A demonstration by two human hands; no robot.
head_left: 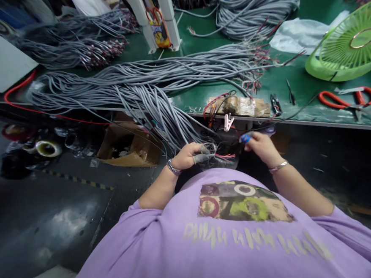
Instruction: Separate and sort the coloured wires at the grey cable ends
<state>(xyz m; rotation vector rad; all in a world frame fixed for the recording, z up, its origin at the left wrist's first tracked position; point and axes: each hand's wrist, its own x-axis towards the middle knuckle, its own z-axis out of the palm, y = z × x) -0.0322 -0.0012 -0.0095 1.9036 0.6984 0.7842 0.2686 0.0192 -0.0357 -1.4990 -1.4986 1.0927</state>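
My left hand (193, 154), with grey covers on its fingertips, is closed on the stripped end of a grey cable. Thin coloured wires (225, 156) fan out from that end towards the right. My right hand (258, 145) is a short way off, with blue covering on its fingertips. Its fingers are pinched together, and what they hold, if anything, is too small to make out. A thick bundle of grey cables (158, 107) drapes over the table edge down to my left hand. Just beyond my hands, a pink clip (228, 122) stands at the table edge.
Grey cables (180, 69) lie along the green table (310, 105), with a coil (259, 7) behind. Right are red-handled pliers (357, 101), small cutters (276, 105), tweezers (290, 92) and a green fan (350, 42). A cardboard box (132, 147) sits below, left.
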